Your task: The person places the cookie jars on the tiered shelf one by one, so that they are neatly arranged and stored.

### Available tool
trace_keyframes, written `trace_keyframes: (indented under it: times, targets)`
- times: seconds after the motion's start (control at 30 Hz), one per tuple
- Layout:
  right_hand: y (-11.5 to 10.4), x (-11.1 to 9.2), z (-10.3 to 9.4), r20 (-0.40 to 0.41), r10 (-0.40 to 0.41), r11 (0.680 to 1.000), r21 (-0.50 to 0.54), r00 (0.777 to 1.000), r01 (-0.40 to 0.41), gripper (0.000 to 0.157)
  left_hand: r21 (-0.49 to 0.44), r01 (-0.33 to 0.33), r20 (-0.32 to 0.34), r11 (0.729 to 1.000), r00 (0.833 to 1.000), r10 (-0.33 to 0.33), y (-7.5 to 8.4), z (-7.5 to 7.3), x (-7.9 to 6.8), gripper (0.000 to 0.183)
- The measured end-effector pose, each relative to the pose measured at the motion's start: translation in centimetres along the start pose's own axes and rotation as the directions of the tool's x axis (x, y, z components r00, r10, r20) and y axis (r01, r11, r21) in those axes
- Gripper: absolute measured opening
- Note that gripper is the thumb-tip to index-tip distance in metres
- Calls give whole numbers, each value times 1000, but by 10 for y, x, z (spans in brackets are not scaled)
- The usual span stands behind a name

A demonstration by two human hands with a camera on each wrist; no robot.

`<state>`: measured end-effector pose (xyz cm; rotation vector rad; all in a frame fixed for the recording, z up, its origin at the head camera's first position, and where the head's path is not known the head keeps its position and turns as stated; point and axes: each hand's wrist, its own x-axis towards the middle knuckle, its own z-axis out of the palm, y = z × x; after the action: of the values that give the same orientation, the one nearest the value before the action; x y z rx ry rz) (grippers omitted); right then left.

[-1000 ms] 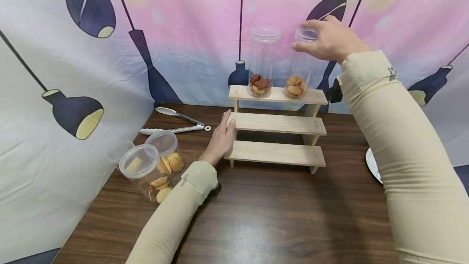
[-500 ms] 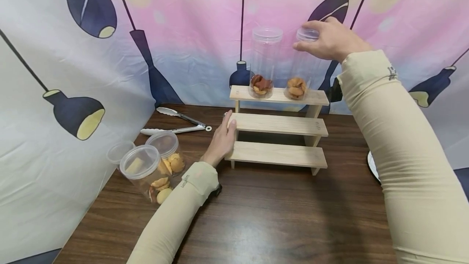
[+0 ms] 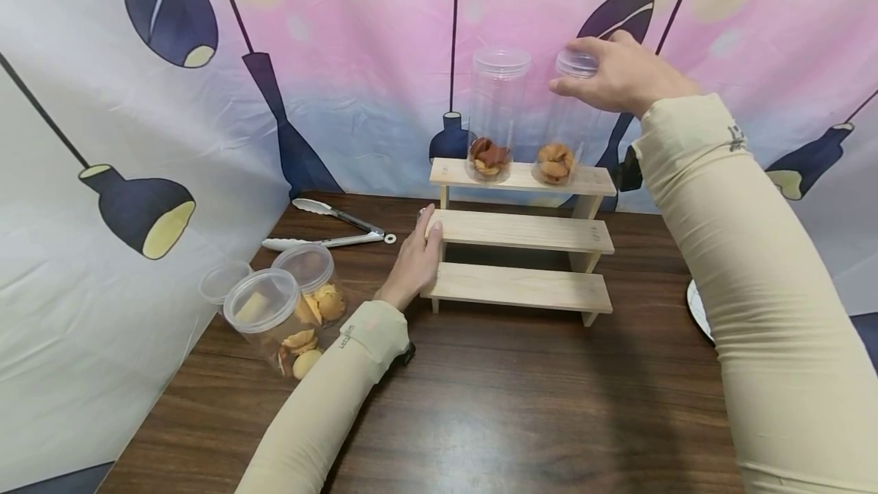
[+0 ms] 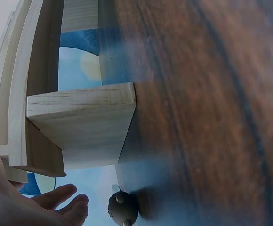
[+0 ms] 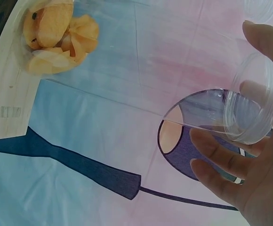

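Right hand (image 3: 620, 76) grips a tall clear plastic jar (image 3: 564, 124) at one o'clock; loose left hand (image 3: 414, 259) touches pale wooden steps (image 3: 517, 228), maybe stopping wobbles.

White round plate (image 3: 700, 314): part hidden behind beige right sleeve (image 3: 775, 288). Leftmost clear plastic jar (image 3: 223, 281): body largely behind nearer lidded clear jar (image 3: 262, 302). Lettering on beige left cuff (image 3: 379, 332): too small to read. Right hand (image 5: 264, 173): cut off by right wrist view's edge.
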<state>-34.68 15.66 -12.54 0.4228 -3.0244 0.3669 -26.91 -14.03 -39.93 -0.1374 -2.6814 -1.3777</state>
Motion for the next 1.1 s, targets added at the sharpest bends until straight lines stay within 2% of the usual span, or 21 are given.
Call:
trace_keyframes:
  times: [0.33, 0.7, 0.9, 1.0, 1.1]
  targets:
    - [0, -6, -1, 2, 3, 1000, -21, 1000, -3, 92, -8, -3, 19, 1000, 1000, 3, 0, 2, -1, 57]
    - [4, -19, -11, -12, 22, 999, -30, 1000, -22, 96, -29, -7, 14, 1000, 1000, 7, -2, -1, 2, 59]
    - [22, -42, -18, -40, 23, 999, 36, 999, -22, 95, -38, 11, 18, 999, 1000, -10, -3, -2, 0, 57]
    - [41, -61, -22, -53, 37, 998, 52, 998, -34, 94, -44, 8, 20, 999, 1000, -7, -3, -1, 1, 58]
    - [64, -84, -24, -76, 59, 998, 24, 995, -57, 93, -44, 5, 12, 999, 1000, -5, -3, -2, 4, 59]
